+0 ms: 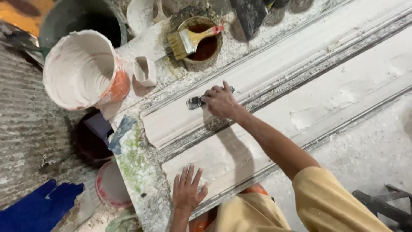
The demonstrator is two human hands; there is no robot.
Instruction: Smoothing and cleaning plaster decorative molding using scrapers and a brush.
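- While gripping the scraper [196,101], right hand [221,102] closed around its handle, blade end poking out left, flat on the upper plaster moulding [274,68].
- Left hand [187,190] open, fingers spread, holding nothing, pressed on the lower plaster moulding [257,137] near its end.
- Best kept: blade low-angle, light even strokes along the profile, no digging into edges.
- Nearby up-left: small cup [145,71], plaster-caked bucket [81,71], brush [189,41] lying across a tin [201,45].
- Workbench [365,163] dusty, mind slipping.
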